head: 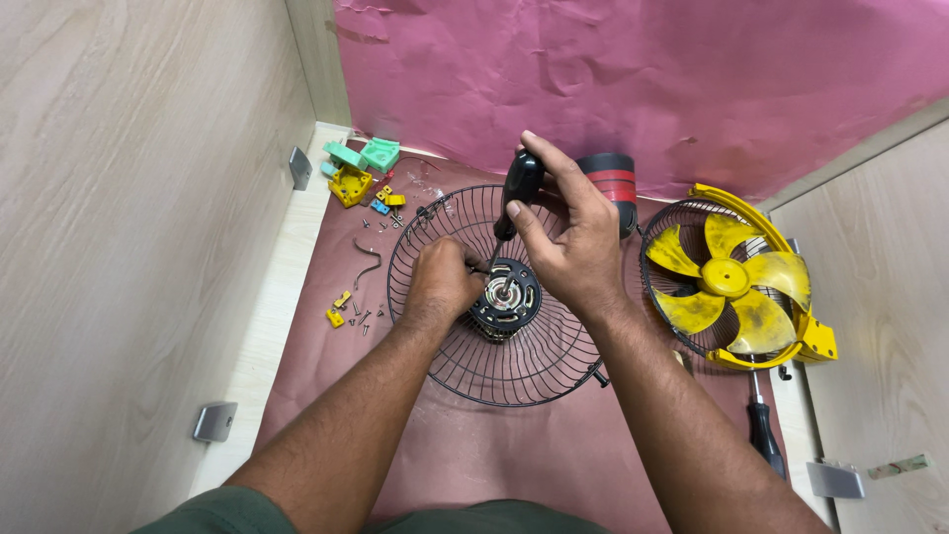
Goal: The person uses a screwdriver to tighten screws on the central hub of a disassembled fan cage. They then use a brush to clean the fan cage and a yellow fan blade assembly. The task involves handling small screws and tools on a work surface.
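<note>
A round black wire fan guard (pixel 514 368) lies flat on the maroon sheet, with a black motor hub (pixel 509 302) at its middle. My right hand (pixel 568 242) grips a black-handled screwdriver (pixel 518 188), held nearly upright with its tip down at the hub. My left hand (pixel 443 282) rests on the guard's wires just left of the hub, fingers curled against the motor. Whether it holds a part is hidden.
A yellow fan blade in a second guard (pixel 730 287) lies to the right. A red-and-black cylinder (pixel 613 178) stands behind my right hand. Another screwdriver (pixel 763 430) lies at the lower right. Green and yellow plastic parts (pixel 358 168), screws and clips (pixel 346 314) are scattered left.
</note>
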